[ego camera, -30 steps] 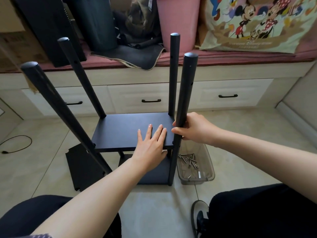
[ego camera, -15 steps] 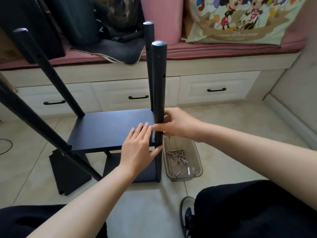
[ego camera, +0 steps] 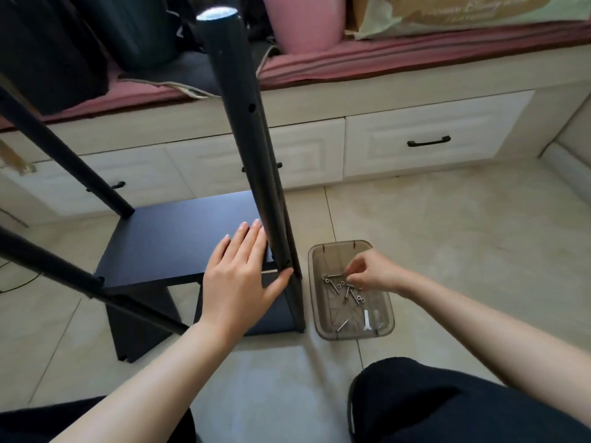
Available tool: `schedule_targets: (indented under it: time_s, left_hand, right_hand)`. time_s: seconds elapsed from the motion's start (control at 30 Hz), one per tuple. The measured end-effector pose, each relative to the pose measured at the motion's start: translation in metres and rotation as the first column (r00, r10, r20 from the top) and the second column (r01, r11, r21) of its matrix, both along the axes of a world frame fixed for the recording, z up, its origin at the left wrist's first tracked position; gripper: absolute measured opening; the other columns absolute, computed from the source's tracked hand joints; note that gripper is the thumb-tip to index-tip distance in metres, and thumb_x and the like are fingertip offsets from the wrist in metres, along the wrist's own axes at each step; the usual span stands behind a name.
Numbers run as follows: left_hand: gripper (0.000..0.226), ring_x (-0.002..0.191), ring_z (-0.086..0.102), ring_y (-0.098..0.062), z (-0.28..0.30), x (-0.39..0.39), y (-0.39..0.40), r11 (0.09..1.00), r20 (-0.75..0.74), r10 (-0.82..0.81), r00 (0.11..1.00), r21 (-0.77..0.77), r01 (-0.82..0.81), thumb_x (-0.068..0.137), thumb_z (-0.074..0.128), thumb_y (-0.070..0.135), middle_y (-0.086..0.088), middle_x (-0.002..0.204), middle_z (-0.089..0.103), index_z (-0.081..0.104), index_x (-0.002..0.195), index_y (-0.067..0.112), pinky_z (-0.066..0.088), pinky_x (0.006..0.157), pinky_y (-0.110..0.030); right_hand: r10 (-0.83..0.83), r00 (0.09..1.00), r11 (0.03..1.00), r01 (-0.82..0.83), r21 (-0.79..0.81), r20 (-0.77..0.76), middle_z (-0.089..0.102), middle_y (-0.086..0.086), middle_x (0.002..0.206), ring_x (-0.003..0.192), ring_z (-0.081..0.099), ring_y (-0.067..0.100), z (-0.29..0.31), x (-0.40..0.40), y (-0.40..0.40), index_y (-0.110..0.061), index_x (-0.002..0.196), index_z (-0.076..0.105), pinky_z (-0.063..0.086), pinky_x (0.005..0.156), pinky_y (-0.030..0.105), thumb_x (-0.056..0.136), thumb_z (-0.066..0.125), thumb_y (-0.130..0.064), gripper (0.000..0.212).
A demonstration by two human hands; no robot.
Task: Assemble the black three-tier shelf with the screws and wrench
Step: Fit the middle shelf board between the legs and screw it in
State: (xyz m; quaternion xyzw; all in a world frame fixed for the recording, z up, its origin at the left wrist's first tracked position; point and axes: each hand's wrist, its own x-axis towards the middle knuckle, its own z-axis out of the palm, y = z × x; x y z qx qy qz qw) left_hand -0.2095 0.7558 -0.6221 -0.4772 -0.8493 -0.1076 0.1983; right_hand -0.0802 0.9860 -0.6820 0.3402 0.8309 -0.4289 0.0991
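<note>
Standing on the tiled floor (ego camera: 447, 238) before the cream drawer bench (ego camera: 415, 123), the black shelf (ego camera: 179, 241) is the largest thing we see: four round posts, two boards fixed between them, and a loose black panel (ego camera: 134, 334) lying flat beneath its near left corner. The nearest post (ego camera: 252, 148) rises steeply toward us, with small holes along its side. Our left hand (ego camera: 238, 279) lies flat on the upper board's near right corner, fingers straight and together, thumb spread out to touch the post's foot. Just right of the shelf sits a smoky clear tray (ego camera: 383, 330) holding scattered screws (ego camera: 348, 290) and a small white piece. Our right hand (ego camera: 372, 271) dips into the tray, fingertips drawn together over the screws; whether they already pinch one we cannot tell, since the fingers hide it.
</note>
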Motion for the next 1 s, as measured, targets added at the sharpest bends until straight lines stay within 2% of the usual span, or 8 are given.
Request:
schedule_targets:
  time_s: [0.07,0.17,0.3,0.47,0.53,0.67,0.83,1.0]
  left_hand:
    - [0.064,0.14,0.048,-0.026,-0.001,0.001,0.0,1.0,-0.023,0.009,1.0,-0.004,-0.01,0.094,0.051,0.054,-0.009,0.144,0.057,0.063,0.135,0.007,0.041,0.112,-0.046]
    - [0.061,0.14,0.048,-0.025,-0.003,0.001,0.001,1.0,-0.039,0.027,0.999,-0.014,-0.027,0.095,0.053,0.054,-0.008,0.143,0.059,0.065,0.132,0.008,0.04,0.112,-0.047]
    - [0.057,0.139,0.05,-0.026,-0.008,0.006,0.003,0.998,-0.043,0.052,0.998,0.024,-0.051,0.094,0.056,0.05,-0.009,0.14,0.061,0.067,0.128,0.006,0.039,0.112,-0.049]
    - [0.054,0.136,0.053,-0.027,-0.01,0.006,0.004,0.998,-0.065,0.037,0.997,0.062,-0.033,0.092,0.06,0.046,-0.009,0.141,0.061,0.068,0.126,0.005,0.041,0.109,-0.05]
    - [0.055,0.135,0.054,-0.026,-0.01,0.005,0.004,0.997,-0.06,0.04,0.997,0.064,-0.036,0.092,0.059,0.047,-0.008,0.141,0.06,0.068,0.126,0.005,0.041,0.11,-0.049]
    - [0.055,0.135,0.054,-0.027,-0.01,0.006,0.004,0.996,-0.067,0.045,0.997,0.076,-0.04,0.092,0.058,0.047,-0.008,0.14,0.061,0.068,0.126,0.005,0.041,0.109,-0.049]
    - [0.056,0.135,0.054,-0.027,-0.009,0.007,0.005,0.997,-0.045,0.044,0.998,0.072,-0.041,0.092,0.059,0.048,-0.008,0.141,0.06,0.067,0.128,0.006,0.04,0.111,-0.049]
    - [0.057,0.137,0.052,-0.026,-0.006,0.008,0.003,0.996,-0.032,0.048,0.998,0.076,-0.046,0.092,0.058,0.049,-0.007,0.141,0.06,0.066,0.129,0.007,0.039,0.112,-0.048]
  right_hand:
    - [-0.001,0.999,1.0,-0.001,0.029,0.051,0.074,0.013,0.102,0.093,0.069,0.026,-0.029,-0.01,0.003,-0.004,0.104,0.072,0.055,0.089,0.039,0.089,0.068,-0.013,0.018]
    - [-0.014,0.99,0.999,0.007,0.051,0.141,0.072,0.017,0.102,0.096,0.069,0.03,-0.065,-0.025,0.005,0.001,0.106,0.069,0.053,0.083,0.033,0.092,0.063,-0.016,0.022]
    - [-0.016,0.964,0.996,-0.01,0.093,0.267,0.065,0.021,0.118,0.106,0.064,0.034,-0.105,-0.043,0.003,0.005,0.113,0.062,0.046,0.074,0.029,0.096,0.054,-0.01,0.024]
    - [-0.111,0.939,0.987,0.066,0.145,0.326,0.051,0.027,0.138,0.124,0.054,0.041,-0.139,-0.049,0.004,0.008,0.133,0.049,0.045,0.099,0.038,0.096,0.043,-0.001,0.039]
    - [-0.12,0.936,0.98,0.059,0.191,0.33,0.049,0.027,0.139,0.127,0.051,0.042,-0.148,-0.047,0.004,0.009,0.135,0.045,0.043,0.102,0.041,0.094,0.041,0.002,0.041]
    - [-0.08,0.953,0.967,0.003,0.256,0.291,0.058,0.025,0.13,0.119,0.057,0.041,-0.157,-0.044,0.002,0.006,0.128,0.05,0.048,0.094,0.041,0.094,0.044,0.005,0.035]
    - [-0.044,0.948,0.945,-0.062,0.321,0.315,0.063,0.02,0.125,0.115,0.062,0.036,-0.153,-0.042,-0.002,0.004,0.124,0.056,0.05,0.089,0.038,0.095,0.043,0.008,0.033]
    - [-0.036,0.954,0.963,-0.047,0.266,0.299,0.061,0.021,0.127,0.117,0.059,0.037,-0.148,-0.038,-0.002,0.003,0.123,0.058,0.048,0.092,0.037,0.095,0.041,0.005,0.032]
